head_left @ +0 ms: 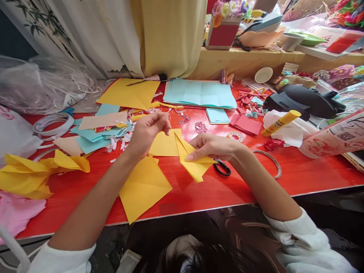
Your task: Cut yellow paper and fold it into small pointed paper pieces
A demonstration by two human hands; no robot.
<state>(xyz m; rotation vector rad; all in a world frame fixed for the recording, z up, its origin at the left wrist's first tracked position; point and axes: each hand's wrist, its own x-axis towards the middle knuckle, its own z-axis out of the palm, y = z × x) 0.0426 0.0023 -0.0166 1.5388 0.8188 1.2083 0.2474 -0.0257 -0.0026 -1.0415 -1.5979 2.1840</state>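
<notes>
My right hand (212, 147) pinches a folded piece of yellow paper (192, 161) between thumb and fingers, above the red table. The paper has creased, pointed flaps. To its left, my left hand (150, 131) is raised with the fingers curled together; whether anything is in them cannot be made out. Under that hand lies a flat yellow sheet (165, 146). Nearer the table's front edge is a yellow square sheet (146, 187), turned cornerwise. Black-handled scissors (223, 167) lie just below my right hand, partly hidden by it.
Blue sheets (199, 93) and a large yellow sheet (129, 92) lie at the back. Red paper squares (246, 123), a yellow glue stick (281, 123) and a black object (304, 100) are on the right. Tape rolls (54, 125), paper scraps and folded yellow paper (25, 174) are on the left.
</notes>
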